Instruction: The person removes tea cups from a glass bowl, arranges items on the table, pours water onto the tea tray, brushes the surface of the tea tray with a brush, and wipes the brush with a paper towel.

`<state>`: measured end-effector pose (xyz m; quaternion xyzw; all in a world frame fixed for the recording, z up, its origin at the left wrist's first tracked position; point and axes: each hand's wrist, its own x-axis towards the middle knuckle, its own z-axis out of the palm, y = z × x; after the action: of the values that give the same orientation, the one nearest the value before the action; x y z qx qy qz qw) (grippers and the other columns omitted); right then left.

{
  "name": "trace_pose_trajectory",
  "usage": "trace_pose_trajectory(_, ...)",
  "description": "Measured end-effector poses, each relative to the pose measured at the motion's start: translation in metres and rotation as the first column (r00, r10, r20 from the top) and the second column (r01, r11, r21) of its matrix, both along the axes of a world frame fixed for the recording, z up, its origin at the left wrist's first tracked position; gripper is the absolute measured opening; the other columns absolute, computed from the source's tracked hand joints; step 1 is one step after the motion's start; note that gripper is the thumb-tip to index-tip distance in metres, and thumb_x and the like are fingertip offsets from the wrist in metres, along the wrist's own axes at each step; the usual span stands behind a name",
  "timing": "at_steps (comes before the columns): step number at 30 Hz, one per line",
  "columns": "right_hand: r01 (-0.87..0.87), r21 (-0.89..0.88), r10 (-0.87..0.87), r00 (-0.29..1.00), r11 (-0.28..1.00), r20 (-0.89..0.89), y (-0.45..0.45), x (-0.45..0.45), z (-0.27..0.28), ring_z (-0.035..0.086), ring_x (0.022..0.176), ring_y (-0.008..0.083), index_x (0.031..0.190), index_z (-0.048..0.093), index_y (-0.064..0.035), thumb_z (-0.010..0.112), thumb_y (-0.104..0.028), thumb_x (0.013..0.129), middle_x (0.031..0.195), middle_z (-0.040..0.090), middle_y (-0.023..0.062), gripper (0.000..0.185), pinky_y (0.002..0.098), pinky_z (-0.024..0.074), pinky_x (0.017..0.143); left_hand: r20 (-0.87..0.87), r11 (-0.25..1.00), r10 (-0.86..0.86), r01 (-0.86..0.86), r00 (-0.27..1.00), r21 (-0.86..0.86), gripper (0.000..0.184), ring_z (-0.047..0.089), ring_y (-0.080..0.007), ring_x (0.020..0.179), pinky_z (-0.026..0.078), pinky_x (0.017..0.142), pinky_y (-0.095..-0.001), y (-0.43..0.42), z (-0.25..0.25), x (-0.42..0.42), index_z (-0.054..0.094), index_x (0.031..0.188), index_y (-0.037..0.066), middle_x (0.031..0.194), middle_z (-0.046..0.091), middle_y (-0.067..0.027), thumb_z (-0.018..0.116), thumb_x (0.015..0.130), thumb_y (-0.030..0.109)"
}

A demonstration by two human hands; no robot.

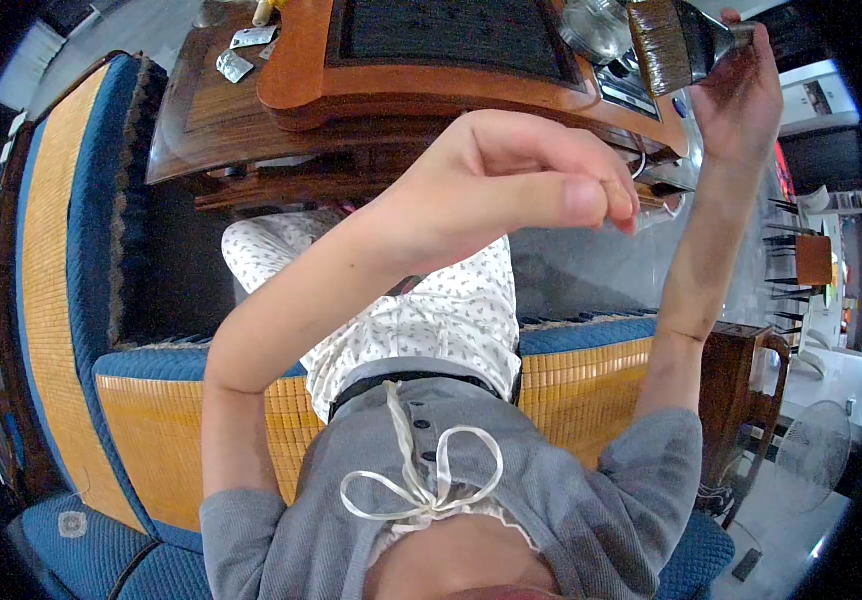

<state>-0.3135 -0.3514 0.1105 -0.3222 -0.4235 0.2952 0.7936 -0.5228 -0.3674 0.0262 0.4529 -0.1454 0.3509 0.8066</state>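
In my right hand (pixel 741 95), raised at the upper right, is a wide flat brush (pixel 659 48) with brown bristles and a dark band. The fingers wrap its handle, and the bristles point left. My left hand (pixel 511 180) is held in front of my lap, left of and lower than the brush and apart from it. Its thumb and fingertips press together in a pinch. Whether anything small sits between them I cannot make out. Beyond both hands stands a wooden tea table (pixel 296 85) with a dark inset panel (pixel 451 35).
Small silver packets (pixel 235 66) lie on the table's left part. A shiny round pot (pixel 596 28) stands near the brush. I am on a bench with bamboo mats (pixel 151 425) and blue padding. A wooden side stand (pixel 736 400) and a fan (pixel 816 450) are at right.
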Motion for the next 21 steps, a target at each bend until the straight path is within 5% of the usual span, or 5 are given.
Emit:
trace_pose_trajectory(16,0.034,-0.064,-0.038,0.997,0.997,-0.065,0.005,0.004,-0.002,0.055,0.065,0.0112,0.079,0.059,-0.0106,0.056,-0.023,0.085,0.072,0.058,-0.0012,0.014,0.0267,0.0461,0.062,-0.010,0.996,0.078,-0.078,0.997,0.036,0.022,0.054,-0.0285,0.087,0.043,0.078,-0.0401,-0.001,-0.004,-0.004,0.063,0.084,0.006,0.088,0.055,-0.0099,0.062,0.080,0.028)
trace_pose_trajectory(19,0.164,-0.054,-0.165,0.986,0.985,-0.003,-0.001,-0.016,-0.002,0.053,0.065,0.0106,0.081,0.059,-0.0103,0.056,-0.023,0.086,0.072,0.057,-0.0013,0.014,0.0261,0.0451,0.060,-0.107,0.983,0.176,-0.170,0.979,0.064,0.019,0.055,-0.0290,0.086,0.043,0.077,-0.0405,0.006,-0.008,-0.008,0.062,0.084,0.006,0.085,0.055,-0.0103,0.061,0.081,0.025)
trace_pose_trajectory(21,0.174,-0.058,-0.174,0.985,0.983,0.017,-0.004,-0.018,-0.002,0.053,0.064,0.0105,0.081,0.059,-0.0101,0.056,-0.024,0.086,0.073,0.058,-0.0010,0.015,0.0259,0.0448,0.059,-0.176,0.951,0.302,-0.308,0.937,-0.004,0.015,0.057,-0.0210,0.079,0.045,0.073,-0.0318,0.007,-0.008,-0.005,0.062,0.087,0.002,0.080,0.059,-0.0097,0.059,0.082,0.017)
